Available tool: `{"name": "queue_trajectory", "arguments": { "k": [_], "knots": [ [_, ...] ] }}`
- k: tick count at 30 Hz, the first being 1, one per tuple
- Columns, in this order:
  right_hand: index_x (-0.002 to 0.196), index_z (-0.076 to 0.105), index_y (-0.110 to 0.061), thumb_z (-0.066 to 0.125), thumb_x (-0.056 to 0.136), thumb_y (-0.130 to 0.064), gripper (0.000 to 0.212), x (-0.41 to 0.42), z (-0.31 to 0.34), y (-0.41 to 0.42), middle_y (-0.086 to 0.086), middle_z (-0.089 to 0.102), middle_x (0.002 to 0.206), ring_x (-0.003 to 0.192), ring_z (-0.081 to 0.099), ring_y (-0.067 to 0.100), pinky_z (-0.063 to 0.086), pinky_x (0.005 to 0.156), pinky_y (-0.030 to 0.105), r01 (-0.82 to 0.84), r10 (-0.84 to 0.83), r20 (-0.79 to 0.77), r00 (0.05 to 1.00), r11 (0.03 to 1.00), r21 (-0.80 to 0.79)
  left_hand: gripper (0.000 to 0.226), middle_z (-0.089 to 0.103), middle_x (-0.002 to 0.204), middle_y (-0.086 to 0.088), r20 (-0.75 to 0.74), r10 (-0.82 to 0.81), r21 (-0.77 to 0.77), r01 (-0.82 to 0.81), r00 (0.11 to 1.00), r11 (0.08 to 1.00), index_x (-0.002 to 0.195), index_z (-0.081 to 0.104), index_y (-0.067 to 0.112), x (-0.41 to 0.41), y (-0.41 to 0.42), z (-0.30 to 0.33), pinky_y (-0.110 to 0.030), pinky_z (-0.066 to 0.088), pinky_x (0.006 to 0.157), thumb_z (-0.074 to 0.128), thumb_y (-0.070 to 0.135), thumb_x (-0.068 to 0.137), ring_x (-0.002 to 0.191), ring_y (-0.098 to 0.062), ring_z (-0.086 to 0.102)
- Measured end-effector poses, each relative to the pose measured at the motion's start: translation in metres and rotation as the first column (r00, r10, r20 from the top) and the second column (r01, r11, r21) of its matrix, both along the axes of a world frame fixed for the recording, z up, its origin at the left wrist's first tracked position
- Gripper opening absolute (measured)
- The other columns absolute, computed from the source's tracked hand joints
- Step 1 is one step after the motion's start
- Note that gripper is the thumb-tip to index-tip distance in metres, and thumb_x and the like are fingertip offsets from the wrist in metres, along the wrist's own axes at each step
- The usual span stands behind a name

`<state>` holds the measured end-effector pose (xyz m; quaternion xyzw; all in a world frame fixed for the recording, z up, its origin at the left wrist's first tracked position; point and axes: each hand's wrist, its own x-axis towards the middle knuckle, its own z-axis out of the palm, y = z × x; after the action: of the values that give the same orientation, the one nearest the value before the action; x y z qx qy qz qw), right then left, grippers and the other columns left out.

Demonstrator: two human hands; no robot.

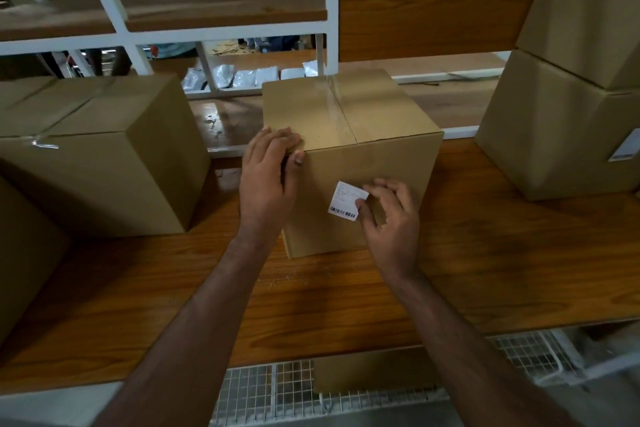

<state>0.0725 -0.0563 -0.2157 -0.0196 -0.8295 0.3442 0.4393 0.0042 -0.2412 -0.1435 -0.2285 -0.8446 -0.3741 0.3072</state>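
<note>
Gripping the top front edge of the box [374,121], centre frame on the counter [485,270], the left hand [265,184] curls its fingers; the right hand [393,218] pinches the label [343,199] on the box's front.

The middle box [349,156] stands on the table [346,305]. A label [346,199] is on its front side. Another box [93,149] stands to its left. Two stacked boxes [554,128] stand to its right. The shelf [225,19] is behind them all.
</note>
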Motion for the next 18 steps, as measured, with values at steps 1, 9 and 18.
{"name": "queue_trajectory", "arguments": {
  "k": [1, 9, 18],
  "knots": [
    [0.113, 0.07, -0.007, 0.072, 0.09, -0.017, 0.025, 0.0007, -0.0001, 0.0001, 0.012, 0.06, 0.119, 0.114, 0.057, 0.021, 0.04, 0.091, 0.007, -0.011, 0.011, -0.002, 1.0, 1.0, -0.012, 0.033, 0.061, 0.134, -0.006, 0.001, -0.001, -0.001, 0.001, 1.0, 1.0, 0.125, 0.065, 0.009, 0.0002, -0.0002, -0.0001, -0.044, 0.039, 0.111, 0.048, 0.028, 0.103, 0.135, -0.028, 0.047],
    [0.126, 0.061, -0.007, 0.071, 0.09, -0.018, 0.039, -0.0017, 0.0071, -0.0051, 0.011, 0.056, 0.119, 0.113, 0.055, 0.019, 0.055, 0.082, 0.025, -0.023, 0.025, 0.042, 0.999, 0.999, -0.039, 0.034, 0.06, 0.135, -0.005, 0.015, 0.0, 0.0, 0.0, 1.0, 1.0, 0.126, 0.064, 0.01, -0.0003, -0.001, -0.001, -0.047, 0.04, 0.11, 0.048, 0.029, 0.103, 0.137, -0.026, 0.044],
    [0.13, 0.052, -0.005, 0.075, 0.086, -0.015, 0.05, 0.0036, 0.0079, -0.0029, 0.008, 0.054, 0.121, 0.114, 0.049, 0.012, 0.037, 0.082, 0.005, -0.052, 0.055, 0.086, 0.995, 0.998, -0.038, 0.033, 0.06, 0.135, -0.005, -0.007, -0.008, 0.009, 0.008, 1.0, 1.0, 0.126, 0.065, 0.011, -0.0027, -0.0019, -0.0026, -0.043, 0.037, 0.113, 0.048, 0.029, 0.103, 0.137, -0.025, 0.045]
  ]
}}
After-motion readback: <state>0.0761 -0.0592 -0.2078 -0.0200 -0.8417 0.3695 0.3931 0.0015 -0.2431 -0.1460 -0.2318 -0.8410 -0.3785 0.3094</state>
